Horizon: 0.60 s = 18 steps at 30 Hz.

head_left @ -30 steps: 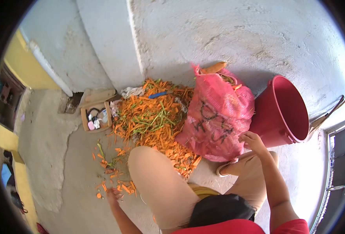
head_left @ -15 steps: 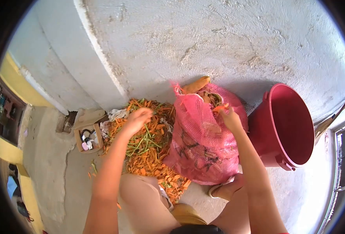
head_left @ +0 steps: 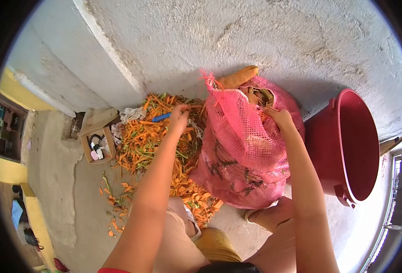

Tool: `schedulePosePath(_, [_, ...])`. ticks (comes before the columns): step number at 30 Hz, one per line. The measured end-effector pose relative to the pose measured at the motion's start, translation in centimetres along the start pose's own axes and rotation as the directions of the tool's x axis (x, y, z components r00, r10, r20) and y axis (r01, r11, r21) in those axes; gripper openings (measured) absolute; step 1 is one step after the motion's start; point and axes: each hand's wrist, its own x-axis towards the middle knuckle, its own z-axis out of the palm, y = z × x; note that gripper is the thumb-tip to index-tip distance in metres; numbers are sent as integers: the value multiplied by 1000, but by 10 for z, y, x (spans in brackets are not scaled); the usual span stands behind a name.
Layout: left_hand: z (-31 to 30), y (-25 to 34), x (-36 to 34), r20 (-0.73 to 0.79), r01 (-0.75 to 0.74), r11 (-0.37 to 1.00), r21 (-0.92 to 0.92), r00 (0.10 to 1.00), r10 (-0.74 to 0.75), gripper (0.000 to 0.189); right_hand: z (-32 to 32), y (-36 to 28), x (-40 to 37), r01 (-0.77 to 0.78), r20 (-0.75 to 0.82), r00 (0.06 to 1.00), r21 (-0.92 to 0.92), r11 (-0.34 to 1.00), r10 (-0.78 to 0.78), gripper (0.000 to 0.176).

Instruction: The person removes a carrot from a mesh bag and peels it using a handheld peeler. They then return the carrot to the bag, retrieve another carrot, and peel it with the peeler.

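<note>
My left hand [head_left: 179, 120] is over the heap of orange and green vegetable peelings [head_left: 139, 139], its fingers curled together; what they hold, if anything, I cannot make out. Beside it, a blue strip-like object [head_left: 161, 117] lies on the heap. My right hand [head_left: 279, 118] is at the mouth of the pink mesh sack [head_left: 242, 150], its fingers closed on the sack's edge. The sack stands upright and bulges with scraps, some dark and leafy through the mesh. Brownish scraps [head_left: 254, 96] show in its opening.
Right of the sack, a large dark red tub [head_left: 342, 150] leans on its side toward me. A yellowish-brown elongated object [head_left: 239, 77] rests behind the sack against the rough wall [head_left: 273, 36]. A cardboard box [head_left: 95, 143] with small items sits left. Loose peelings [head_left: 114, 200] lie on the floor.
The view has shifted. My right hand no longer shows the orange piece it had at the sack's mouth. My left hand is now near the blue object, which has come into sight; fewer green stems show.
</note>
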Motion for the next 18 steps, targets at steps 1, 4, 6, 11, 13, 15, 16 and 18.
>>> schedulePosePath(1, [-3,-6,-1,-27,85,996,-39,996,-86,24,2,-2,4,-1,-15,1000,-59,998,1,27])
schedulePosePath(4, [-16,-9,-4,-5,165,976,-141,986,-168,22,-5,14,21,206,-98,971,-110,972,-216,21])
schedulePosePath(6, [-22,-33,5,-46,181,978,-105,981,-187,21,-11,-5,-1,325,-241,922,53,944,-303,21])
schedulePosePath(11, [-36,-159,31,-94,412,802,-432,864,-495,17,-29,-75,-39,528,-364,847,485,697,-388,9])
schedulePosePath(13, [-49,-137,9,-127,537,684,-493,734,-667,17,-31,-76,-18,403,-148,914,418,814,-377,11])
schedulePosePath(15, [-57,-146,12,-120,539,588,-603,668,-735,19,-16,-80,5,347,-51,938,189,919,-344,19])
schedulePosePath(16, [-59,-188,28,-105,472,555,-685,690,-716,19,2,-80,14,333,-68,941,1,943,-332,25])
schedulePosePath(18, [-64,-201,33,-95,442,556,-704,717,-690,18,25,-86,31,233,-42,967,-258,938,-252,35])
